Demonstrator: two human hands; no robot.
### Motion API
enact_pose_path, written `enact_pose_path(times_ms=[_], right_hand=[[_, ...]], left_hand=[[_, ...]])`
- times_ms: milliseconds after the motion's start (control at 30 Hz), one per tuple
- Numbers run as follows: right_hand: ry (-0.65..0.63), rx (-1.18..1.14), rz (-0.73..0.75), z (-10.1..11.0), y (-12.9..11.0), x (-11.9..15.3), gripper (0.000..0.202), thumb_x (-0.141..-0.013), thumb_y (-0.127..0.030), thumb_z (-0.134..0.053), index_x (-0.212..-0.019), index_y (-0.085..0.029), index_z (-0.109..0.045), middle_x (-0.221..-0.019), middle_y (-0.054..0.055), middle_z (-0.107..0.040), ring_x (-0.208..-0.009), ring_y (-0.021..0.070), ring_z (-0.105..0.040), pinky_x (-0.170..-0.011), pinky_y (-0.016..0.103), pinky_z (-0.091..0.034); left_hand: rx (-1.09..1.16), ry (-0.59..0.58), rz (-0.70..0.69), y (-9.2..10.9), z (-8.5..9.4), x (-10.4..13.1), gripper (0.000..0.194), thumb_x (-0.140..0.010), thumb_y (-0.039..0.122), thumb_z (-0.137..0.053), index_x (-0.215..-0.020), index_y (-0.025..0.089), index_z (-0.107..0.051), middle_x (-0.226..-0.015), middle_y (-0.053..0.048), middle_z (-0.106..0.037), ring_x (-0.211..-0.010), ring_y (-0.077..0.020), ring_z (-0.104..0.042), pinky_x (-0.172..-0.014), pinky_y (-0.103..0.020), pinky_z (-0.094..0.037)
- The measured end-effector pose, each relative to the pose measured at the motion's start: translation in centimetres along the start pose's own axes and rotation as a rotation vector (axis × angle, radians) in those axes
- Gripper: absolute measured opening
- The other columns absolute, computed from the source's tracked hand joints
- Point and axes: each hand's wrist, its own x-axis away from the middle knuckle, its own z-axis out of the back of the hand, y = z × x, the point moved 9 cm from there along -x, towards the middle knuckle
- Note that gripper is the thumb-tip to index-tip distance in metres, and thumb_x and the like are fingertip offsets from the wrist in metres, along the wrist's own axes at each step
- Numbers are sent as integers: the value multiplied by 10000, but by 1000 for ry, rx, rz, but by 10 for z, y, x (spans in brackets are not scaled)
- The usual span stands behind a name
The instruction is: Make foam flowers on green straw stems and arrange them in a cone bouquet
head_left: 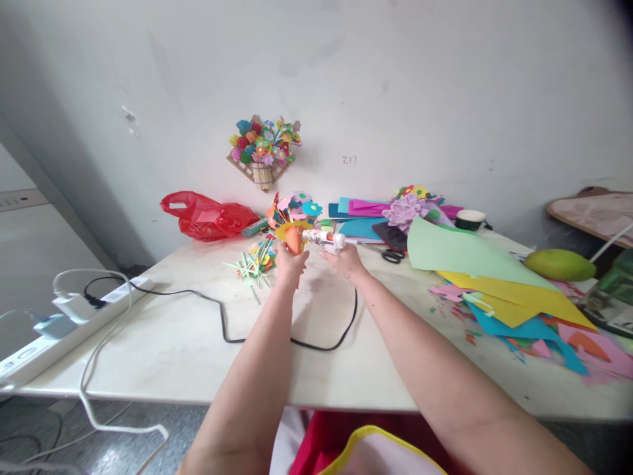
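Near the middle of the table, my left hand (291, 264) is closed around an orange cone-shaped holder (293, 240) with a yellow scalloped rim. Colourful foam flowers (299, 206) stand up out of it. My right hand (346, 261) grips a white patterned glue gun (324, 239), whose front end points left and meets the holder's rim. A black cord (316, 347) curves over the table below my hands. Just left of my left hand lies a pile of small flowers with pale green stems (254, 267). My palms and several fingertips are hidden.
A red plastic bag (210, 218) lies at the back left, a power strip (74, 330) along the left edge. Right of my hands are black scissors (392, 256), foam sheets (469, 254), scraps and a green mango-like fruit (560, 264). A flower basket (262, 175) hangs on the wall.
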Motion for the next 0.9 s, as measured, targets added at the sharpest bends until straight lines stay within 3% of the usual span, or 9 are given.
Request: enact_pose_path(times_ms=[267,400,600,733,900], right_hand=[[31,146,-38,2,4,-2,226,-628,-357,-689,-793,-207,-649,-804,58,-698,-823,239,-643,-743,342,-499],[32,184,-44,3,0,0,236,-666,-385,-652,-810,-198,-658,-827,61,-706,-839,235,-649,-734,323,-505],[51,353,-34,9,3,0,277,-751,-419,-569,-869,-188,-666,-860,67,-703,-862,215,-644,-740,288,-480],[6,722,-162,17,16,3,360,-767,-476,-538,-1018,-239,-640,-880,72,-698,-877,252,-637,-722,317,-455],[-223,929,-147,0,21,12,392,-778,-345,-510,-1156,-251,-557,-1010,74,-674,-924,250,-623,-748,328,-432]], left_hand=[[11,-12,7,-3,-2,-2,494,-598,213,-685,-1040,166,-469,-610,24,-525,-391,-115,-516,-386,-223,-401],[44,6,7,-5,1,-5,488,-588,216,-690,-1016,168,-463,-603,27,-528,-385,-113,-511,-380,-223,-393],[319,67,31,-9,16,-10,426,-557,203,-679,-899,179,-426,-561,61,-487,-360,-89,-459,-358,-208,-336],[607,-22,31,-6,15,-11,401,-520,202,-676,-814,184,-404,-570,57,-510,-361,-57,-423,-359,-186,-289],[734,-201,18,2,4,-6,383,-523,244,-690,-796,167,-434,-611,12,-569,-384,-45,-424,-361,-169,-252]])
